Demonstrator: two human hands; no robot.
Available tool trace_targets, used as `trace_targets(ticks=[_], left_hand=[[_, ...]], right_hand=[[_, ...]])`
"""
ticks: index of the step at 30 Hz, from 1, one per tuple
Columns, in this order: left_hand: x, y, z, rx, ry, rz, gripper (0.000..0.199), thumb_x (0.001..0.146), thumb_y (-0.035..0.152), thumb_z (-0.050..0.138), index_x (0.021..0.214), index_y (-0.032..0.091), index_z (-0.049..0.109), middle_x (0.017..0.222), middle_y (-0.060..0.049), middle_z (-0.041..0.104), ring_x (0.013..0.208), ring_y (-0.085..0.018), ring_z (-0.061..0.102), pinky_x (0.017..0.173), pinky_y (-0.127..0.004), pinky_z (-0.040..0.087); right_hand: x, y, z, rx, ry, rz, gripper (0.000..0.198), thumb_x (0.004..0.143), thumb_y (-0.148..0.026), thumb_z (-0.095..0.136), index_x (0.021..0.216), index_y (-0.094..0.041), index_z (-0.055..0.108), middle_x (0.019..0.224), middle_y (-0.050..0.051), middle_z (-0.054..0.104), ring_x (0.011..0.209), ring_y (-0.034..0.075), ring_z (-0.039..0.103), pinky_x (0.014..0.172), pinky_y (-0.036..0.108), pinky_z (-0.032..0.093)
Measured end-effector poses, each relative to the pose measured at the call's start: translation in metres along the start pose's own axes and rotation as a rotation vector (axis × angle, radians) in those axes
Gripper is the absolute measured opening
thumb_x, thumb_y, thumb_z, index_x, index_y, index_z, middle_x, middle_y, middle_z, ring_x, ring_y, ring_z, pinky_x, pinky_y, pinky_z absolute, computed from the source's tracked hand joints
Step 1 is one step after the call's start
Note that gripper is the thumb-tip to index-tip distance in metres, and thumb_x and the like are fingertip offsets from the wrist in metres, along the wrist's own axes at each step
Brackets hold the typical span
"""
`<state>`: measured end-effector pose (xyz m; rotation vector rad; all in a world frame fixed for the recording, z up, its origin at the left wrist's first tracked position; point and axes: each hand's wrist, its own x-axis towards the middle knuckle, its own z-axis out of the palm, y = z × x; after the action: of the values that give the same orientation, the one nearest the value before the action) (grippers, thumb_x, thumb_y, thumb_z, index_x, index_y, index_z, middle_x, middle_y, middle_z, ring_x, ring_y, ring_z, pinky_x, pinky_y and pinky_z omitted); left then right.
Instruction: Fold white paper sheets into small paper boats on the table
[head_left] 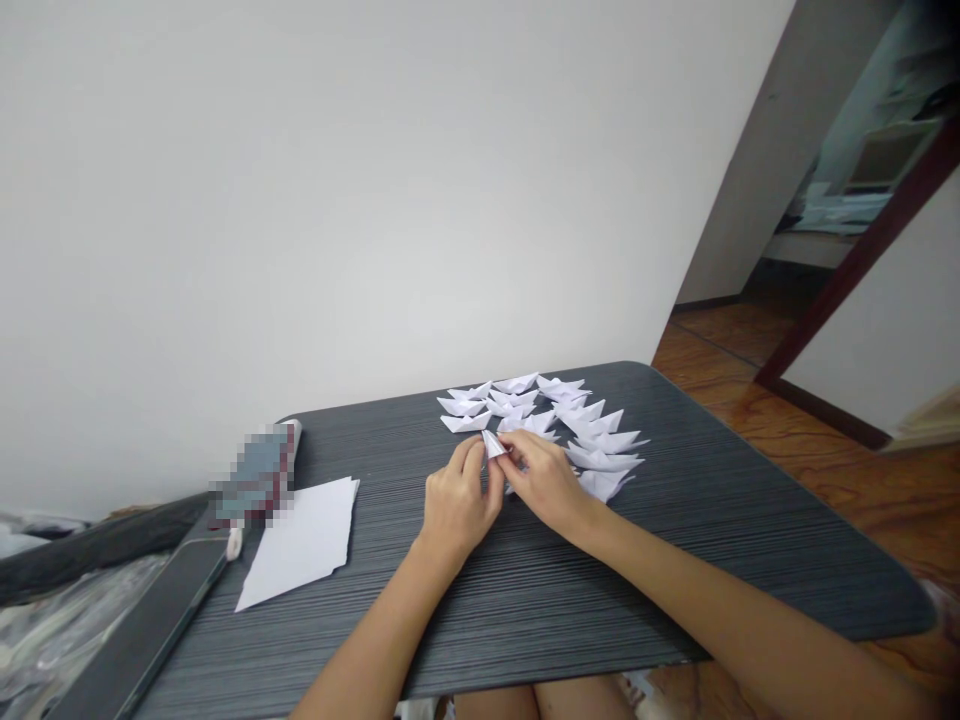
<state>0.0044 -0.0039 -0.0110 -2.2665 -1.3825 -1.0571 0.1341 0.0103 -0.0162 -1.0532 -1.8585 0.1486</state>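
Observation:
Between my two hands is a small piece of folded white paper [493,445], raised a little above the dark table. My left hand [459,495] pinches its left side, with thumb and fingers closed on it. On the other side, the fingertips of my right hand [546,480] grip the paper's right edge. Part of the fold is hidden by my fingers. Just beyond and to the right of my hands stand several white paper boats [600,440], set in loose rows. My right hand partly covers the nearest ones.
A stack of white paper sheets [307,540] lies at the left of the dark, ribbed table [390,570]. Behind it is a blurred-out device [259,470] with a white plug-like piece [235,542] beside it. A pale wall [375,200] borders the table's far edge.

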Motion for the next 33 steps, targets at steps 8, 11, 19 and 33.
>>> trace_targets(ticks=[8,11,19,33], left_hand=[[-0.001,-0.008,0.006,-0.208,-0.047,-0.104,0.023,0.079,0.019,0.041,0.094,0.011,0.056,0.068,-0.007,0.064,0.057,-0.014,0.060,0.053,-0.022,0.045],[0.002,-0.009,0.003,-0.496,-0.103,-0.266,0.024,0.079,0.022,0.042,0.095,0.012,0.057,0.060,-0.003,0.061,0.050,-0.012,0.057,0.050,-0.021,0.045],[0.017,-0.012,-0.014,-1.193,-0.263,-0.536,0.022,0.071,0.023,0.053,0.086,0.008,0.061,0.061,-0.005,0.065,0.056,-0.017,0.062,0.058,-0.030,0.051],[0.010,-0.016,-0.007,-0.609,-0.121,-0.181,0.017,0.076,0.025,0.053,0.080,0.015,0.065,0.077,-0.005,0.067,0.067,-0.014,0.061,0.063,-0.023,0.048]], right_hand=[[-0.003,-0.003,0.004,0.156,-0.008,0.005,0.023,0.075,-0.011,0.045,0.096,-0.015,0.054,0.072,0.005,0.062,0.060,0.015,0.060,0.061,0.026,0.049],[-0.001,-0.004,-0.001,0.306,-0.015,0.060,0.024,0.075,-0.010,0.045,0.096,-0.015,0.054,0.058,0.000,0.059,0.051,0.012,0.059,0.056,0.023,0.049],[0.006,0.011,-0.013,0.479,-0.096,0.005,0.019,0.076,-0.012,0.044,0.088,-0.016,0.058,0.074,0.004,0.065,0.064,0.012,0.062,0.066,0.025,0.050],[0.010,0.003,-0.019,0.306,-0.144,0.068,0.016,0.078,-0.024,0.051,0.089,-0.017,0.060,0.080,0.004,0.063,0.065,0.011,0.053,0.063,0.023,0.043]])
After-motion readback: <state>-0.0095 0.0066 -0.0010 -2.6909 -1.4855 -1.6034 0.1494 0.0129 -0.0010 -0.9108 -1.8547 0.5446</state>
